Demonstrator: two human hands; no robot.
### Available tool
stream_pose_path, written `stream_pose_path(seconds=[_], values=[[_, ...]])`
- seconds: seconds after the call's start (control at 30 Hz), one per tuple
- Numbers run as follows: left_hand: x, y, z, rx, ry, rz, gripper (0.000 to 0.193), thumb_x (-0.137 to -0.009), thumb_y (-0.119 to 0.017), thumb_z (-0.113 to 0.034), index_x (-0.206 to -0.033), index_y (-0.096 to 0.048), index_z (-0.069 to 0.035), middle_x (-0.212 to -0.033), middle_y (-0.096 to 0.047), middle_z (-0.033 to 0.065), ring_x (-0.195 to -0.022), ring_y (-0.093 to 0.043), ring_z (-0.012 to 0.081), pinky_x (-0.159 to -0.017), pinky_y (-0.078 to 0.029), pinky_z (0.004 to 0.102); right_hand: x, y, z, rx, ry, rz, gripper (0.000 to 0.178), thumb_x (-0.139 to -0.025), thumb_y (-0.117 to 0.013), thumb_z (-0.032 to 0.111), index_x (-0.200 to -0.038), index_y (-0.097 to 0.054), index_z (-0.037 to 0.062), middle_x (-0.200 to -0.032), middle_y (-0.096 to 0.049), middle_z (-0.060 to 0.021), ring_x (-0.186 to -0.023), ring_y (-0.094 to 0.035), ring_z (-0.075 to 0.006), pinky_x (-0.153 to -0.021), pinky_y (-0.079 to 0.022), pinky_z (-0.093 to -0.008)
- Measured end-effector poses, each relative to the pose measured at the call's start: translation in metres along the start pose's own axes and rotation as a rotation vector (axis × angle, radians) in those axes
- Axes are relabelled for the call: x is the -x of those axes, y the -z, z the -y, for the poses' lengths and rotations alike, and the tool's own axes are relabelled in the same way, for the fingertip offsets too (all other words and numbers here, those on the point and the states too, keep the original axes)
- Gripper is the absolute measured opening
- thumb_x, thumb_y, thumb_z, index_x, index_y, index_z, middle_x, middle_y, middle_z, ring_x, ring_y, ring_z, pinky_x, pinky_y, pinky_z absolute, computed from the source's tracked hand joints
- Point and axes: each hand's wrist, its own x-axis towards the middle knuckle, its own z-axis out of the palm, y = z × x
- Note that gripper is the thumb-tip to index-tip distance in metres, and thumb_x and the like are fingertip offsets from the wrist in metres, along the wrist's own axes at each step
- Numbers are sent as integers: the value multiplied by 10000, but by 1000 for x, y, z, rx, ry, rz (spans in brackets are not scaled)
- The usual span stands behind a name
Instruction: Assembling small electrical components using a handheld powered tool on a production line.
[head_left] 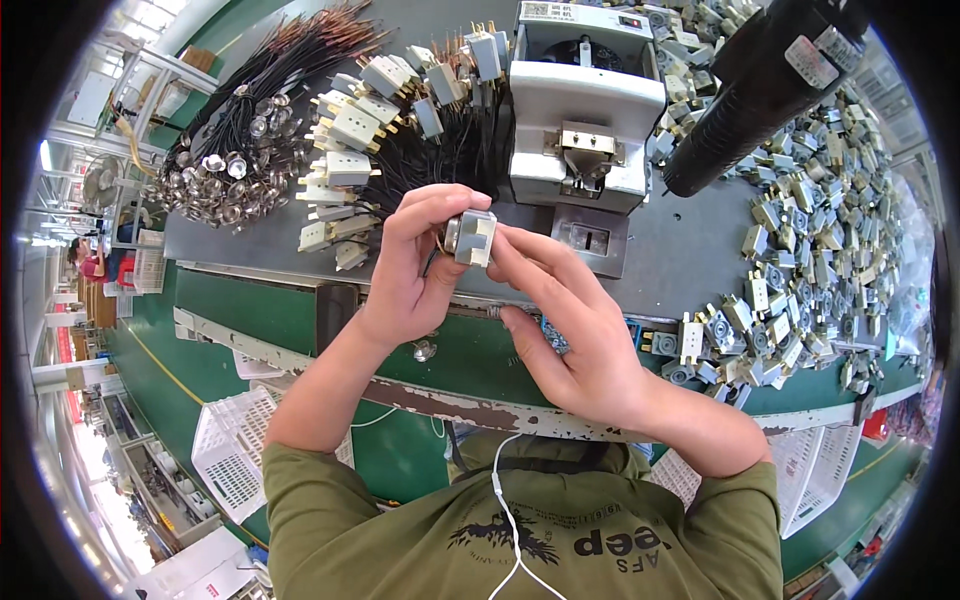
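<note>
a: what have the fingers got?

b: the left hand (pixel 405 268) pinches a small grey-and-white block (pixel 478 240), index above and thumb below; the right hand (pixel 582 335) is spread, its fingertips at the block's right edge and its thumb well below, apart from it

a: so where does it sit?

b: between the two sets of fingers, in the left grip and raised over the near edge of the desk (pixel 692 245)

a: heavy?

b: light, i'd guess, with a stiff hard shell; not very fragile, though the smooth faces could slip

a: best hold?

b: across two opposite sides, leaving the front face free. a shiny metal rim shows by its left side, and i can't tell whether that's joined on

a: anything near?

b: wired blocks (pixel 350 125) beyond the left fingers, a pressing machine (pixel 585 120) ahead of the right ones, and a loose block pile (pixel 815 220) off to their right
</note>
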Motion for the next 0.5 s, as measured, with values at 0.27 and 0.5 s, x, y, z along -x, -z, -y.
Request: stream_pose_path(seconds=[0.27,0.5], values=[[-5,-4,-1,74,-10,91,448,-1064,-561,-138,-1462,-373,-52,-1409,-476,197,-1226,-569,250,-1014,-508,373,8,9,0,-23,-51,19,575,-954,-560,-114,-1513,-484,-2,-1488,-468,-220,-1141,-689,-296,-951,-575,-375],[-29,-5,-21,-260,57,145,511,-846,-721,84,-1328,-640,-65,-1180,-632,130,-872,-654,232,-743,-559,332,5,67,15,332,208,-124,316,-848,-488,-144,-1006,-718,4,-1068,-709,-202,-880,-670,-240,-740,-526,-312]])
